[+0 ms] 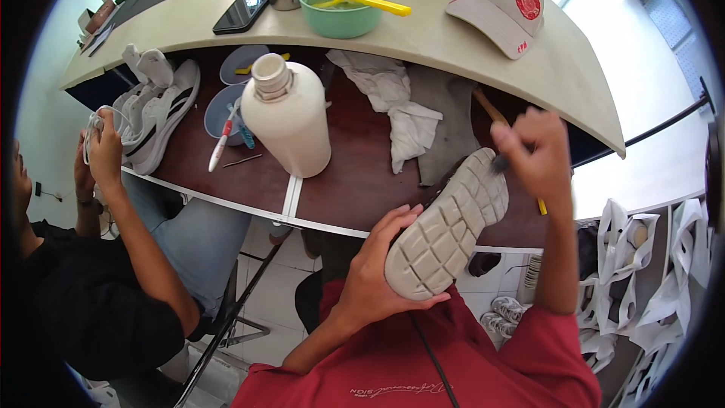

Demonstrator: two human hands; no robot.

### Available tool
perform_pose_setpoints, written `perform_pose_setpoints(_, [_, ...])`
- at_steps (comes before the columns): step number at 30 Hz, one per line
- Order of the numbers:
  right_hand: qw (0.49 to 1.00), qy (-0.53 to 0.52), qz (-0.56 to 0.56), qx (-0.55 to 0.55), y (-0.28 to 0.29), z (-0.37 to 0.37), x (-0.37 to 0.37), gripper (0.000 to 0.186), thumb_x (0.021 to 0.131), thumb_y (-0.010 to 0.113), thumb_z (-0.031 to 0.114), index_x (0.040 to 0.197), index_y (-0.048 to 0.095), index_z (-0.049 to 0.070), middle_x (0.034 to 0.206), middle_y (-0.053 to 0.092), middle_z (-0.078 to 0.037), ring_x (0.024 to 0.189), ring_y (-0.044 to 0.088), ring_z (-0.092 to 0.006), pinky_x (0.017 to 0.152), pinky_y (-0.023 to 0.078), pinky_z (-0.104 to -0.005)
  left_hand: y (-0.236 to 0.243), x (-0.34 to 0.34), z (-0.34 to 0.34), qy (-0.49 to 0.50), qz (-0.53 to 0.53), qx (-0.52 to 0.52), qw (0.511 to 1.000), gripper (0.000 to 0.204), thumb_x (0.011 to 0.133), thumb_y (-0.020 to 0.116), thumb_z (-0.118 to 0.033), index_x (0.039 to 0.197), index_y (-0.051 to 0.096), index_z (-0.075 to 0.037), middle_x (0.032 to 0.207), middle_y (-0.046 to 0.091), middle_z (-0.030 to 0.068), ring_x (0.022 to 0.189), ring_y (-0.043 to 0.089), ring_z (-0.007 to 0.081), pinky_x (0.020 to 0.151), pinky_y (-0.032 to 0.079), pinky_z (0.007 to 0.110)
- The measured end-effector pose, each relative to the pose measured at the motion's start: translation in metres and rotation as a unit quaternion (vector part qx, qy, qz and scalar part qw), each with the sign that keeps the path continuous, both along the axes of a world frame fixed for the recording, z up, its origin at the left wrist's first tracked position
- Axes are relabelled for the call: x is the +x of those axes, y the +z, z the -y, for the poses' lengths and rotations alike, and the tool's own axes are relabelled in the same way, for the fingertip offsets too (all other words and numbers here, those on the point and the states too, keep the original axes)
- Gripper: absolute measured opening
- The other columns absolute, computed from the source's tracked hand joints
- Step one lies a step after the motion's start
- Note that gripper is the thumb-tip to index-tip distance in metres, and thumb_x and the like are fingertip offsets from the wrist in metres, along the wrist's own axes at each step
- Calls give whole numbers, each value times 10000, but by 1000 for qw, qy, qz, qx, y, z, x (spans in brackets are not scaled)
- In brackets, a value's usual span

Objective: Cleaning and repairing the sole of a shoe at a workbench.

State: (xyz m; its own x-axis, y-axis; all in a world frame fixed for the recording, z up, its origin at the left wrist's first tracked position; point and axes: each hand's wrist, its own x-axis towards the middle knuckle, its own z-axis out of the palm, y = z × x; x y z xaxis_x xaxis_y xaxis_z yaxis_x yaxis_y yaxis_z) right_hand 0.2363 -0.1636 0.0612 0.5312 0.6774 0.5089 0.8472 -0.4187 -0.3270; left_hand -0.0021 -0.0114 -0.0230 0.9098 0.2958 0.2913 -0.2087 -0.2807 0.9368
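Observation:
My left hand (377,264) grips a shoe from below and along its side, its pale, grooved sole (434,242) turned up toward me. My right hand (529,155) is closed round a brush with a wooden handle (487,104); its dark bristles are at the upper end of the sole, partly hidden by the hand. Behind the shoe lie a grey cloth (438,136) and crumpled white cloths (404,132) on the dark red work surface (362,196). A large white bottle (287,128) stands to the left.
A co-worker (98,302) at left holds white laces beside white shoes (162,117). Blue tubs (219,109) sit behind the bottle. A raised counter (423,23) carries a green bowl (340,19), cap (502,7), phone (242,9) and cup. Bagged shoes (627,257) fill shelving at right.

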Motion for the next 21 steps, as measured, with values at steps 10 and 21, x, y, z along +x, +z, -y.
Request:
perform_pose_setpoints(10, [981,18,143,127,-38,4,-69,249,610,615,74,529,381,101,544,363,-30,547,347,-233,722,276,-410,17,3,21,18,30,82,996,1026,520,989,-244,1382,515,48,1384,589,208,1278,569,351,1053,497,427])
perform_pose_setpoints(21, [983,19,152,100,-23,7,-63,282,615,658,106,505,401,142,511,373,8,517,366,-196,678,265,-389,23,12,30,25,55,86,994,944,555,938,-177,1383,544,45,1379,605,180,1218,566,360,1031,479,428])
